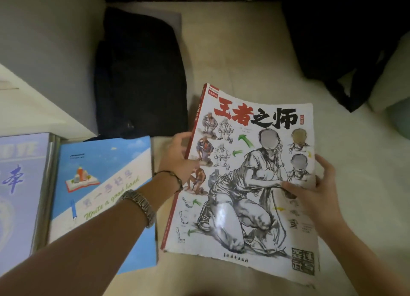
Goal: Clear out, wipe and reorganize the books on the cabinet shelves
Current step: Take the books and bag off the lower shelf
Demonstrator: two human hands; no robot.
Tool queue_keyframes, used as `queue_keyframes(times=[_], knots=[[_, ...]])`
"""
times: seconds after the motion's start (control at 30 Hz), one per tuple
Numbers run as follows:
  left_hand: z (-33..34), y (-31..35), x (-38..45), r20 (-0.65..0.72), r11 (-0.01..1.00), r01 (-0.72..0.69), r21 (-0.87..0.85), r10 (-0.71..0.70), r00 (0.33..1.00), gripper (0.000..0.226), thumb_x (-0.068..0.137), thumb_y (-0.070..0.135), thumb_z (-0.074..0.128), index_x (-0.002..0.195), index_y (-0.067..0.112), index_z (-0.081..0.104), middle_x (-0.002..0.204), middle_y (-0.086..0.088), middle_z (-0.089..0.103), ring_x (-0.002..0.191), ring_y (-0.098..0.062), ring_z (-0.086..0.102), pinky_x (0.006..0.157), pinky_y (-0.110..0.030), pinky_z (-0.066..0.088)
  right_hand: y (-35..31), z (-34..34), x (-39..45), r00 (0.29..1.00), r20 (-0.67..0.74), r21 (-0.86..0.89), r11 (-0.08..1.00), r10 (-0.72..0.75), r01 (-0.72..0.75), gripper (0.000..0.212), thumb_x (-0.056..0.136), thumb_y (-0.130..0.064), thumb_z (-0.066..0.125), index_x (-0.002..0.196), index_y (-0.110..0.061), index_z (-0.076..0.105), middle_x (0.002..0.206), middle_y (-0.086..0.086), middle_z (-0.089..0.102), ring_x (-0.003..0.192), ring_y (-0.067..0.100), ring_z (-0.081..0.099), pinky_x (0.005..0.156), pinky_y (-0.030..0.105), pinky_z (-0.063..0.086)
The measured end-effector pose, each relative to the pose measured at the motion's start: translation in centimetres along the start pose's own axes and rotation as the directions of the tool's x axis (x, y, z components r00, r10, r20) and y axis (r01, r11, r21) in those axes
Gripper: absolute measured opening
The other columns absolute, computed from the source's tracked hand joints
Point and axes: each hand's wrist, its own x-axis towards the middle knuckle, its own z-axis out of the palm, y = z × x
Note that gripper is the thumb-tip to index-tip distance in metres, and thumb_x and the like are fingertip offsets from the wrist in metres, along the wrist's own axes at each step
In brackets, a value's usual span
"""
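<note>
Nearest the viewer, two bare forearms are reaching forward over a pale, soft-looking surface, possibly a bed or sofa. The left hand (180, 156), wearing a metal watch (139, 205) and a thin bracelet (172, 177), is holding the red spine edge of a large drawing book (244, 184), thumb on the cover and fingers hidden behind. The right hand (310, 184) is holding the opposite edge, thumb lying across the cover, fingers curling round the page side. So both grips are holding the book, which is tilting slightly and appears raised off the surface.

To the left, a blue book (104, 198) is lying flat, and a lilac book (20, 184) is lying just beside it. Further off, a dark bag (139, 73) is resting beside a white cabinet corner (44, 109).

To do this well, the person should probably be keeping both edges supported so the floppy cover is not bending, then lowering it flat near the other books
</note>
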Motion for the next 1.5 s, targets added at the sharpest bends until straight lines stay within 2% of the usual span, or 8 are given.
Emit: queue_keyframes(times=[0.17,0.37,0.5,0.67,1.03,1.13,1.23,1.5], knots=[[0.7,-0.2,1.2,-0.002,0.999,0.045,0.016,-0.045,0.999,0.061,0.080,-0.008,0.064,0.129,0.022,0.045,0.102,0.010,0.060,0.086,-0.004,0.058,0.075,-0.024,0.052,0.8,-0.2,1.7,0.999,-0.023,-0.079,0.996,0.035,-0.037,0.077,0.071,-0.009,0.082,0.122,-0.043,0.035,0.094,0.006,0.069,0.075,0.026,0.071,0.075,0.051,0.056],[1.0,-0.4,1.4,0.036,0.993,0.065,0.101,-0.069,0.997,0.063,0.083,-0.010,0.058,0.135,0.022,0.041,0.086,0.021,0.052,0.072,0.005,0.053,0.050,-0.006,0.044,1.5,-0.5,3.1,0.998,-0.057,-0.140,0.989,0.040,-0.048,0.078,0.070,-0.020,0.084,0.131,-0.034,0.039,0.094,0.002,0.067,0.074,0.019,0.070,0.075,0.045,0.056],[1.2,-0.3,1.1,0.081,0.990,0.044,0.131,-0.055,0.995,0.065,0.083,-0.012,0.054,0.137,0.021,0.039,0.114,0.004,0.061,0.098,-0.011,0.059,0.071,-0.016,0.046,2.0,-0.7,3.6,0.998,-0.058,-0.180,0.983,0.031,-0.041,0.078,0.069,-0.027,0.084,0.132,-0.033,0.040,0.098,0.004,0.065,0.079,0.023,0.069,0.075,0.043,0.056],[1.2,0.1,1.0,0.176,0.980,-0.022,0.195,-0.013,0.984,0.065,0.085,-0.008,0.052,0.137,0.029,0.041,0.117,0.005,0.062,0.105,-0.014,0.059,0.087,-0.029,0.050,2.3,-0.8,3.0,0.992,-0.122,-0.212,0.976,0.016,-0.042,0.075,0.069,-0.029,0.084,0.132,-0.030,0.042,0.102,0.006,0.064,0.084,0.024,0.066,0.070,0.034,0.052],[2.3,-1.0,0.1,0.256,0.973,-0.006,0.231,-0.055,0.965,0.079,0.086,0.000,0.057,0.147,0.033,0.020,0.142,0.008,0.042,0.109,-0.008,0.048,0.074,-0.014,0.042,2.5,-2.0,1.4,0.990,-0.141,-0.342,0.938,0.003,-0.051,0.068,0.077,-0.026,0.078,0.134,-0.027,0.042,0.109,0.005,0.056,0.086,0.020,0.055,0.057,0.023,0.040],[2.1,-0.6,0.2,0.267,0.948,-0.029,0.316,-0.059,0.962,0.080,0.086,0.011,0.059,0.149,0.033,0.014,0.147,0.005,0.038,0.116,-0.015,0.051,0.085,-0.023,0.046,1.8,-1.4,1.1,0.991,-0.133,-0.483,0.873,0.003,-0.068,0.063,0.080,-0.024,0.074,0.135,-0.019,0.043,0.118,0.013,0.055,0.097,0.029,0.053,0.074,0.033,0.043],[1.6,0.2,0.1,0.305,0.905,-0.096,0.414,-0.039,0.951,0.072,0.088,0.015,0.056,0.148,0.029,0.019,0.138,0.003,0.048,0.110,-0.016,0.054,0.080,-0.021,0.042,0.8,-0.8,0.7,0.984,-0.089,-0.764,0.644,-0.156,0.033,0.052,0.082,-0.030,0.069,0.126,-0.009,0.055,0.125,0.021,0.049,0.113,0.039,0.043,0.092,0.043,0.038],[-5.9,0.3,-1.0,0.112,0.834,-0.110,0.541,0.059,0.992,0.031,0.094,0.018,0.049,0.124,0.018,0.053,0.120,-0.005,0.061,0.110,-0.023,0.057,0.098,-0.030,0.043,-6.0,4.7,0.4,0.948,0.240,-0.791,0.523,-0.210,0.316,0.034,0.093,-0.033,0.054,0.123,-0.018,0.054,0.111,0.006,0.063,0.094,0.025,0.061,0.074,0.032,0.048]])
